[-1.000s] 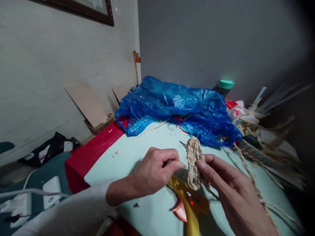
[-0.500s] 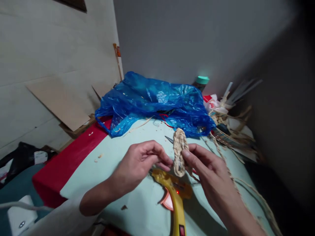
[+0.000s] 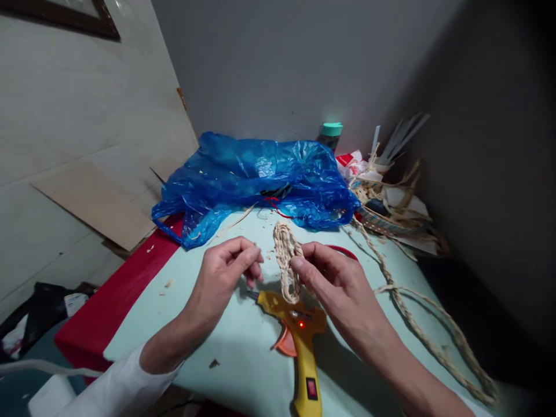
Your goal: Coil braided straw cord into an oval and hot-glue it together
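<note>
Braided straw piece [image 3: 284, 255] is at the middle of the scene, raised over the yellow glue gun [image 3: 304, 344], which is nearest to the person. On this smooth plastic gun a red light [image 3: 301, 325] glows, so I judge that the nozzle [image 3: 252, 295] may be hot. The nozzle points to the left, near the left hand [image 3: 226, 269]; a careless lowering of this hand could cause a burn, and a push could move the gun. The left hand has its fingers curled toward the thumb; whether some thin thing is between them, I cannot tell. The right hand [image 3: 336, 281] pinches the piece by its right edge. If this pinch becomes loose, the rows may come apart, because perhaps they are not well fixed. Its shape is a long, narrow oval, rough and knotted.

Under everything is a pale green table cover [image 3: 143, 321], with dry crumbs [image 3: 169, 284] at left. At right, a thick twisted cord [image 3: 410, 324] makes a loose loop. Farther right is a woven basket [image 3: 382, 223] with flat, stiff scraps; far in the middle, a crumpled, shiny blue bag [image 3: 260, 168], and behind it a jar [image 3: 332, 131] with a green lid.
</note>
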`<state>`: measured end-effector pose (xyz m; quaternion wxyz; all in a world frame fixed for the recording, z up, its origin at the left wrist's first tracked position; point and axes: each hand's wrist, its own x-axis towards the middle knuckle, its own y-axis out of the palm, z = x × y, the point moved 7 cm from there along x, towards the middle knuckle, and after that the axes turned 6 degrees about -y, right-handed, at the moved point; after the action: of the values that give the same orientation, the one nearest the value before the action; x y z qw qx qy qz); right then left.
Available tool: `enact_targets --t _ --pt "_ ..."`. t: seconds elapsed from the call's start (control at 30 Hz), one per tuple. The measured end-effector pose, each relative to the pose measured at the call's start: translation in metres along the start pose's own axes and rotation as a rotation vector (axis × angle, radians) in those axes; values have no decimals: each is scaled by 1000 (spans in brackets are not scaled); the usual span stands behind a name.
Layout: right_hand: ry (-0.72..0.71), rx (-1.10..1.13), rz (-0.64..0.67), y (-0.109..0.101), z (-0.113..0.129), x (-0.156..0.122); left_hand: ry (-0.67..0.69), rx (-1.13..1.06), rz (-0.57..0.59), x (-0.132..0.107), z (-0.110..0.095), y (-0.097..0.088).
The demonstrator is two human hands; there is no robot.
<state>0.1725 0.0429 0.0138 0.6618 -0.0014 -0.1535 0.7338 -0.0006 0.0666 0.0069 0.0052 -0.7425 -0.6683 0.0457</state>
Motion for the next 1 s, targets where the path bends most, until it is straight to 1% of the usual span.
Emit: enact_targets --t 0.17,0.23,0.33,0.47,0.73,0.9,1.0 --pt "-44 -12 2 1 3 0 35 1 -16 4 -2 3" --pt "-44 -22 -2 1 2 1 30 -28 18 3 0 4" --pt "-51 -33 3 3 1 1 -24 -106 93 2 7 7" --pt "-56 -42 29 5 -1 -1 -61 -114 123 0 12 8" --pt "-22 -37 33 9 -8 1 -17 -96 95 3 15 9" --pt "-19 21 33 11 -13 3 4 -67 169 7 10 17" --pt "-15 64 22 9 -12 7 -2 -104 176 12 10 18"
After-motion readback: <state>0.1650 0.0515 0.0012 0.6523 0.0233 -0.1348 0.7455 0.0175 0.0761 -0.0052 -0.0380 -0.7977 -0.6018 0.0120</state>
